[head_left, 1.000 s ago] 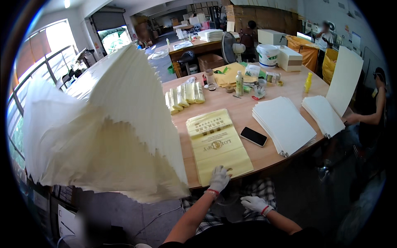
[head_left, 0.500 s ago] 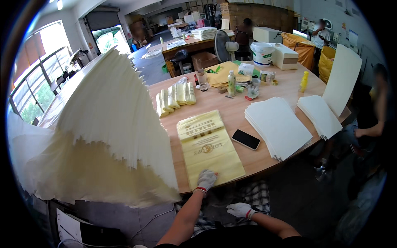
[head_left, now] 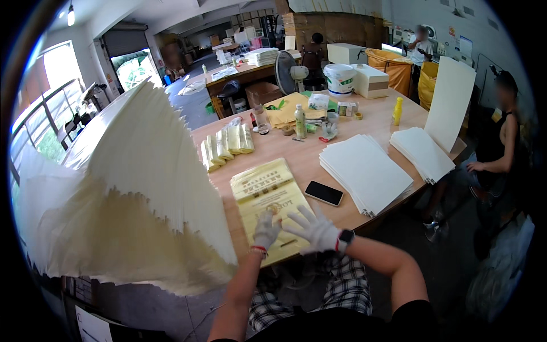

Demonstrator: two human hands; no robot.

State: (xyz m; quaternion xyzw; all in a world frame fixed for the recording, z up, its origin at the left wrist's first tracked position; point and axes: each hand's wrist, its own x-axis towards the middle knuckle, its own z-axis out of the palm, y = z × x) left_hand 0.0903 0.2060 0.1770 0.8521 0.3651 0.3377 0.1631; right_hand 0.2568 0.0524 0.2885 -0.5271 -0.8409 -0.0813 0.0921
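Note:
A flat stack of yellow printed plastic bags (head_left: 256,188) lies at the table's front edge. My left hand (head_left: 265,230), in a white knit glove with a red cuff, rests on the lower part of the stack, its fingers stretched out. Gloved in the same way, my right hand (head_left: 314,229) is spread wide over the stack's right edge; whether it presses on the bags I cannot tell. Neither hand grips anything. A black phone (head_left: 323,193) lies just right of the bags. Folded yellow bundles (head_left: 228,145) sit beyond them.
A large heap of thin whitish sheets (head_left: 142,159) rises on the left. Fanned white boards (head_left: 364,171) and a second pile (head_left: 421,154) lie right. A green-labelled bottle (head_left: 300,121), white bucket (head_left: 339,80) and fan (head_left: 286,72) stand farther back. A person (head_left: 498,137) sits at right.
My right hand has come up from my lap and opened over the bags. My left hand has moved up from the stack's near edge, fingers now stretched. The view has shifted slightly.

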